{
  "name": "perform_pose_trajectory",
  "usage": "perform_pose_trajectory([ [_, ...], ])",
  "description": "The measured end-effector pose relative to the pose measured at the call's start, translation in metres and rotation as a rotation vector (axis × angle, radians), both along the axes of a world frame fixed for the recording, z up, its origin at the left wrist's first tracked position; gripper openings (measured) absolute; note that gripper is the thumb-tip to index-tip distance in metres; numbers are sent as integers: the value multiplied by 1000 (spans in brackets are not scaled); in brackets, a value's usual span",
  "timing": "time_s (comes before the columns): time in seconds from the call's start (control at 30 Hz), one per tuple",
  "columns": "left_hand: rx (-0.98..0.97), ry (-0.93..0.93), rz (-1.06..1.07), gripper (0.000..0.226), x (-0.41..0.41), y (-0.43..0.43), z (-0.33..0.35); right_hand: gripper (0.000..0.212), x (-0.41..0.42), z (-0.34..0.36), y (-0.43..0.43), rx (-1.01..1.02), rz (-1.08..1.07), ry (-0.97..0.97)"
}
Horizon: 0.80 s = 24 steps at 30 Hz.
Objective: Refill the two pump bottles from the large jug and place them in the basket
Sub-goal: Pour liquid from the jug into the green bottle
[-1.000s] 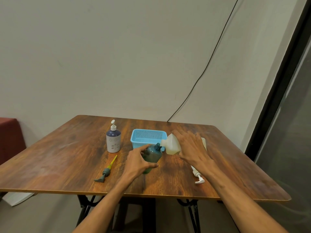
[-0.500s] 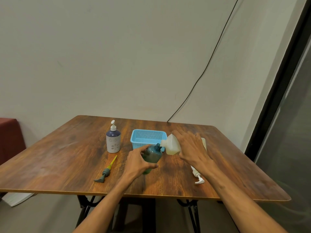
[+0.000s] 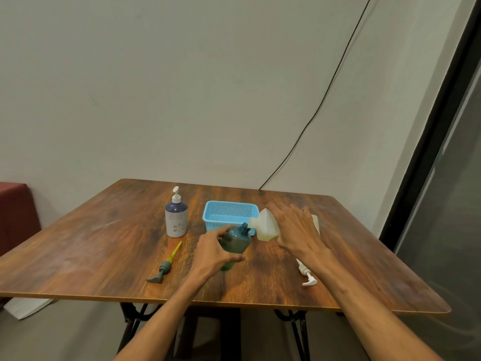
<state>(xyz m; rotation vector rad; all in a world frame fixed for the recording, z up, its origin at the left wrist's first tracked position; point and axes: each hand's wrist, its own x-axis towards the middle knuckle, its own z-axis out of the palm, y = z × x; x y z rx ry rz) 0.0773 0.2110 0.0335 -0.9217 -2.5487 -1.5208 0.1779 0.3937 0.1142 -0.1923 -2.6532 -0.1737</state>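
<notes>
My left hand (image 3: 210, 252) grips a dark teal bottle (image 3: 235, 241) with no pump on it, tilted toward the right. My right hand (image 3: 296, 230) holds the whitish large jug (image 3: 265, 225) tipped on its side, its spout right at the teal bottle's open neck. Behind them stands the empty light blue basket (image 3: 229, 213). A navy and white pump bottle (image 3: 176, 217) stands upright left of the basket, pump fitted. A grey pump with a yellow tube (image 3: 165, 265) lies at the front left. A white pump (image 3: 307, 276) lies at the front right, partly under my right forearm.
Everything sits on a brown wooden table (image 3: 91, 243) against a pale wall. A black cable (image 3: 312, 118) runs down the wall to the table's back edge. A dark red seat (image 3: 15, 212) is at the left, and a dark glass door frame (image 3: 429, 152) at the right.
</notes>
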Motion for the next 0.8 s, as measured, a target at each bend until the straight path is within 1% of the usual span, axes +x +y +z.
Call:
perform_pose_trajectory([
  [0.8,12,15,-2,87,-4,1,-1,64,-1,1,2,21,-12,-1],
])
